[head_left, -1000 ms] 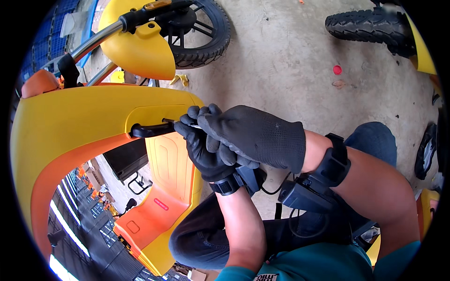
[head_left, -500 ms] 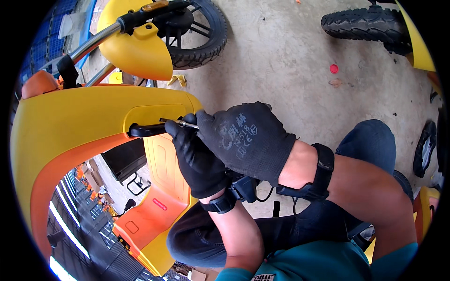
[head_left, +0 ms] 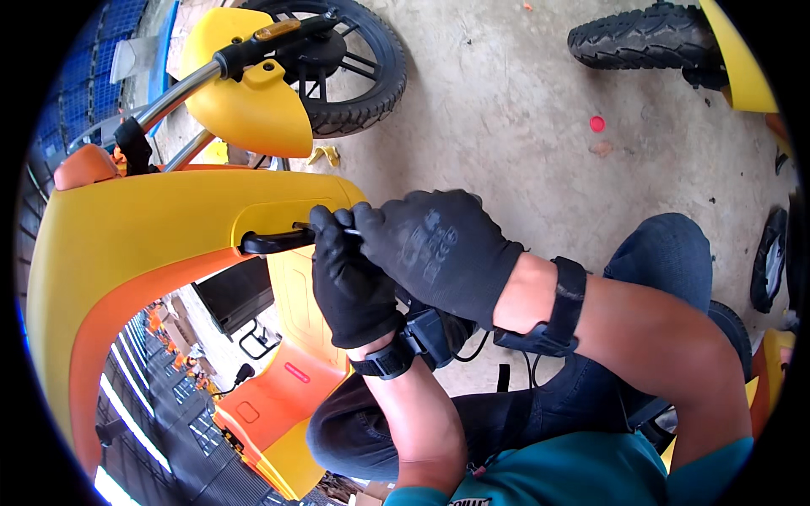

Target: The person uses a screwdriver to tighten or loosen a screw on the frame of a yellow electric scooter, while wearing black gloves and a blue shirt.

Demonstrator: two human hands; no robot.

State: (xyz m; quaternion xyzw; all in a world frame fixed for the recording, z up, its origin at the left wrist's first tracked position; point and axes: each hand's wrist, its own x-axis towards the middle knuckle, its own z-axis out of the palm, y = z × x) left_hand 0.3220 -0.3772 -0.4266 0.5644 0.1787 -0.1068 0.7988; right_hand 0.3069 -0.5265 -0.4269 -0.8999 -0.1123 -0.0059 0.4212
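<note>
A yellow-and-orange scooter body panel [head_left: 160,215] fills the left side, with a curved black handle-like part [head_left: 274,243] set in its recess. At the right end of that recess, my gloved left hand [head_left: 350,291] pinches a thin metal rod [head_left: 353,233] between thumb and fingers. My gloved right hand [head_left: 443,244] comes from the right, its fingertips closed on the same rod. Most of the rod is covered by the black gloves, so its exact kind cannot be made out. The two hands touch each other.
Beyond the panel stand a yellow mudguard [head_left: 249,110] and a black spoked wheel [head_left: 371,59]. Another tyre [head_left: 641,42] is at the upper right. A red cap [head_left: 596,124] and a small yellow piece [head_left: 324,156] lie on the concrete floor. An orange-and-yellow section [head_left: 278,396] sits lower left.
The view has shifted slightly, so the scooter appears a little lower and farther right. Both hands stay at the rod, fingers closer together, and less of its metal shows.
</note>
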